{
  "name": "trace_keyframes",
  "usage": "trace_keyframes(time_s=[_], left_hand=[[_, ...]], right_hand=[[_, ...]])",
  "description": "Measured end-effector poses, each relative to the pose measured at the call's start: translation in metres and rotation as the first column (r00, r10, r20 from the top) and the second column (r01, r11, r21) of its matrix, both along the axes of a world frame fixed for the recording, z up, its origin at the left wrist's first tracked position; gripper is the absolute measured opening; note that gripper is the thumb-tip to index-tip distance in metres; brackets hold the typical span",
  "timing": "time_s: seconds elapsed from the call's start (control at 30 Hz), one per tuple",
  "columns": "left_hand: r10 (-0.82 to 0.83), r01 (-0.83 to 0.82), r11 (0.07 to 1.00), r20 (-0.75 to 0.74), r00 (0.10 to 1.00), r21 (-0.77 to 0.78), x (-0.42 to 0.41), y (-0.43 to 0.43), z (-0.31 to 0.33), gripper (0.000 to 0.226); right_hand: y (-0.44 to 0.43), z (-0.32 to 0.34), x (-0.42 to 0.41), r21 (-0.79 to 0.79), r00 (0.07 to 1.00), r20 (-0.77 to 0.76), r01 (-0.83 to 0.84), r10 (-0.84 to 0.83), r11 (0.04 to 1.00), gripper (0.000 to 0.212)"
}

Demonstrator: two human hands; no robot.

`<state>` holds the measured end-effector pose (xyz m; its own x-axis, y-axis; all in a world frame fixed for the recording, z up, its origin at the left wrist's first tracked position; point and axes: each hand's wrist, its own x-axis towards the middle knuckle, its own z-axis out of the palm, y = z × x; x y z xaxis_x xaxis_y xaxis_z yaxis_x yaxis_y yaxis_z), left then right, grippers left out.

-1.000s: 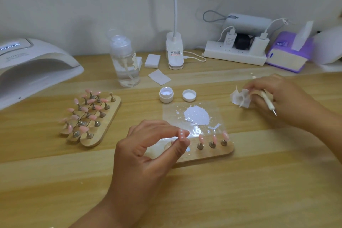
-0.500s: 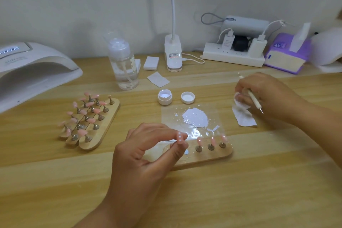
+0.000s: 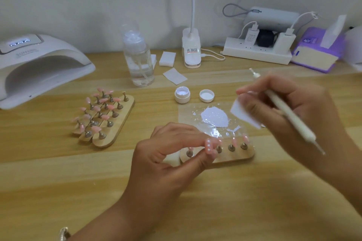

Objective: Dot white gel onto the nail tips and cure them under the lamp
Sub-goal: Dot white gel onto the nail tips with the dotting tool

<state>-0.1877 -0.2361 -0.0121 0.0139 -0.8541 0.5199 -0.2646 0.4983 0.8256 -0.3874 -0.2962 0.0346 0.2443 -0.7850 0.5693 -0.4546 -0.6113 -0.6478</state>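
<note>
**Q:** Nearest first. What are my hands doing?

**A:** My left hand (image 3: 166,159) pinches one pink nail tip (image 3: 209,146) between thumb and forefinger, just above the small wooden stand (image 3: 235,157). A row of white dots shows on that tip. My right hand (image 3: 305,111), held up to the right, grips the white dotting pen (image 3: 291,119) with its fine point aimed down. Its fingers also hold a small white wipe (image 3: 244,116).

**Q:** And the stand itself?

**A:** The bare metal peg (image 3: 189,152) at its left end belongs, I judge, to the tip in my fingers. Three more pink tips (image 3: 233,141) sit on pegs to the right, and I cannot tell whether they carry dots.

**Q:** Middle distance?

**A:** The clear palette film (image 3: 188,115), with its smear of white gel (image 3: 214,118), lies on the worktop (image 3: 58,182) just behind the stand. Beyond it, the open white gel pot (image 3: 182,95) and its round white lid (image 3: 206,95) sit side by side. To the left, the larger wooden racks (image 3: 117,129) hold many pink tips, and no white is visible on them.

**Q:** Far field, and progress?

**A:** The white curing lamp (image 3: 39,64) stands at the far left with its display lit. I can see no stand under it. In my judgement the dotting is under way, with one tip plainly dotted. The racks and all the curing appear to be left to do.
</note>
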Motion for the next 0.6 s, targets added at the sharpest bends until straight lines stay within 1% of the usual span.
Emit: trace_keyframes(time_s=[0.1,0.23,0.27,0.33,0.37,0.4,0.43,0.53,0.6], left_hand=[[-0.058,0.058,0.998,-0.037,0.998,-0.004,0.000,0.001,0.000,0.008],[-0.054,0.054,0.999,-0.080,0.995,-0.006,0.002,-0.001,0.001,0.009],[-0.047,0.046,0.999,-0.088,0.995,-0.006,0.002,-0.001,0.001,0.009],[-0.039,0.039,0.999,-0.090,0.995,-0.008,0.002,0.000,0.001,0.011],[-0.036,0.036,0.999,-0.086,0.996,-0.008,0.002,0.000,0.001,0.011],[-0.033,0.032,0.999,-0.082,0.996,-0.009,0.002,0.000,0.001,0.011],[-0.031,0.030,0.999,-0.079,0.996,-0.011,0.003,0.000,0.000,0.010],[-0.032,0.032,0.999,-0.074,0.997,-0.011,0.003,0.000,0.000,0.009],[-0.034,0.034,0.999,-0.076,0.997,-0.005,0.003,0.000,-0.001,0.006]], right_hand=[[0.016,-0.010,0.018,-0.080,0.998,-0.049,-0.031,0.027,0.996,0.002],[0.026,-0.022,0.023,-0.104,0.984,-0.165,-0.091,0.074,0.990,0.032],[0.027,-0.022,0.023,-0.091,0.978,-0.182,-0.117,0.099,0.989,0.033],[0.030,-0.021,0.022,-0.032,0.975,-0.150,-0.174,0.167,0.984,0.019],[0.031,-0.019,0.022,0.015,0.975,-0.100,-0.197,0.197,0.980,0.017],[0.032,-0.017,0.022,0.064,0.971,-0.058,-0.227,0.231,0.972,0.022],[0.033,-0.016,0.023,0.091,0.967,-0.046,-0.246,0.251,0.965,0.024],[0.033,-0.013,0.022,0.097,0.968,-0.074,-0.232,0.239,0.968,0.023],[0.032,-0.012,0.019,0.073,0.975,-0.087,-0.200,0.206,0.977,0.017]])
